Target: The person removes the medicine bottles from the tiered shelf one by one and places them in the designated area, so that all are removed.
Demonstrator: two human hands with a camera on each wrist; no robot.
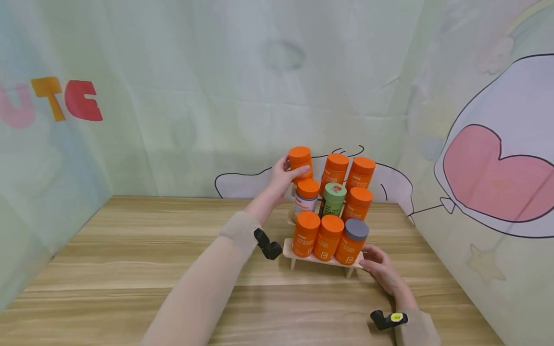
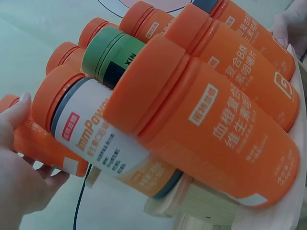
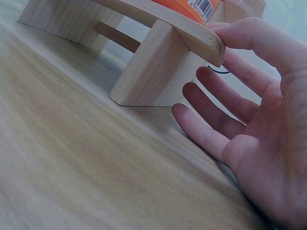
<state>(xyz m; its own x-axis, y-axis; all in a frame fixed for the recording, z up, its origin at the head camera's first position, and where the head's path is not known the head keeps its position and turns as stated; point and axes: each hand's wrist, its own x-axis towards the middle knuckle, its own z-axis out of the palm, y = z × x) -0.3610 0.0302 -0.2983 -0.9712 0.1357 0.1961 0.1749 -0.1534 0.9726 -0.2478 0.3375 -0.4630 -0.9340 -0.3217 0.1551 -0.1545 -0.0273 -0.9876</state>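
Tabletop [image 1: 143, 254] stretches left; right hand [image 1: 382, 270] pinches rack edge [image 3: 211, 47].

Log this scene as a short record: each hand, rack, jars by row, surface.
Left hand: grips the back-left orange jar; whether its base rests on the rack is hidden
Right hand: holds the front step's right end
Rack: stepped wooden rack
Back row: gripped jar, then two orange jars
Middle row: white-labelled jar, green jar, orange-lidded jar
Front row: three orange jars, rightmost with grey lid
Surface: wood-grain table
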